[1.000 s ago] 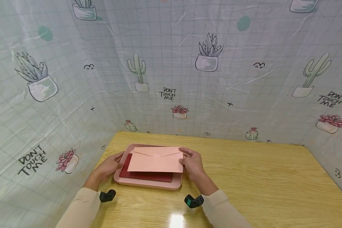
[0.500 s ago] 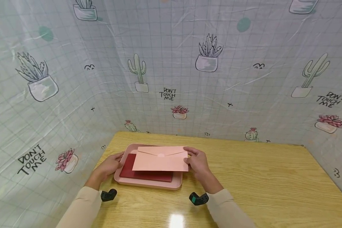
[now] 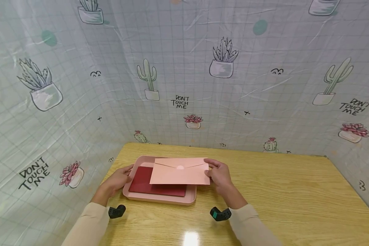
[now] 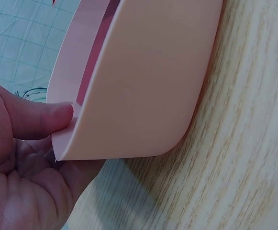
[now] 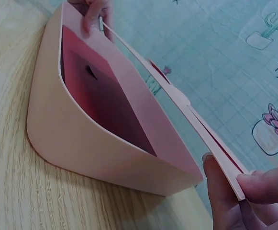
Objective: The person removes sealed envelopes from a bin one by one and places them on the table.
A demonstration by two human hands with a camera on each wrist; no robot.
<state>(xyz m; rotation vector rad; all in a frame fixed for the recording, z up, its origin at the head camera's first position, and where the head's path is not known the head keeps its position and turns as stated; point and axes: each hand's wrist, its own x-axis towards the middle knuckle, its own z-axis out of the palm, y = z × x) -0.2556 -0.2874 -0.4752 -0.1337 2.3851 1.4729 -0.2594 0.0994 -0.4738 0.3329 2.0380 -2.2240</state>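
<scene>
My right hand [image 3: 219,174] pinches the right end of a pink envelope [image 3: 178,174], its flap side facing up. In the right wrist view the envelope [image 5: 177,103] stands clear above a pink tray [image 5: 105,143], thumb on one face and fingers beneath. My left hand [image 3: 118,178] grips the tray's left wall [image 3: 132,177]; in the left wrist view the thumb [image 4: 57,116] lies over the rim with the fingers below. Inside the tray lies a flat dark red envelope or folder [image 3: 141,181], partly covered by the pink envelope in the head view.
The tray stands on a wood-grain table [image 3: 264,191], toward its left side. A plastic curtain [image 3: 249,112] printed with cacti hangs behind and along both sides of the table. Each wrist wears a black device [image 3: 220,214].
My right hand has moved to the right with the pink envelope, which now reaches past the tray's right edge. More of the dark red item shows. The left hand stays on the tray.
</scene>
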